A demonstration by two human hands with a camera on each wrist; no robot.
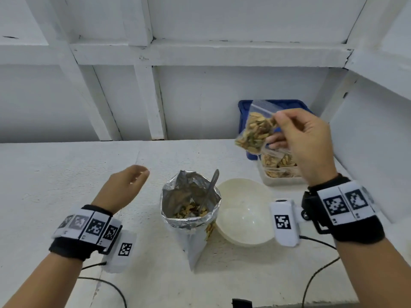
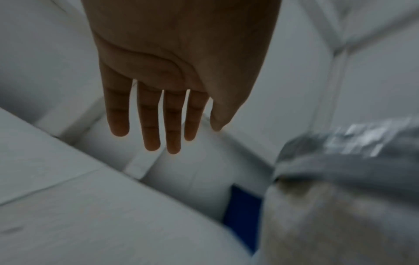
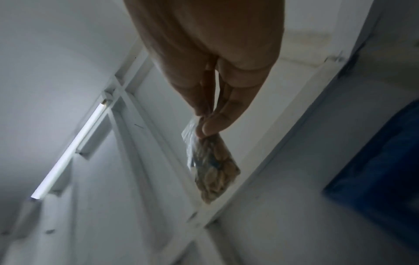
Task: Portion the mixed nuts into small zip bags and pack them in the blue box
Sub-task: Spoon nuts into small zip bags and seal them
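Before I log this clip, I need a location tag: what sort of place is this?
Probably a plain, makeshift packing station, not a home kitchen: a bare white-painted table, white framed wall panels, and a foil nut bag for portioning.

White panelled wall (image 1: 200,96), white tabletop (image 1: 66,174), lit tube light (image 3: 70,152)

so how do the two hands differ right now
The right hand is raised near the blue box, pinching a filled zip bag by its top; the left hand holds nothing. The right hand's fingers are curled onto the bag; the left hand's fingers are straight and relaxed, beside the foil bag. Both wear marker wristbands.
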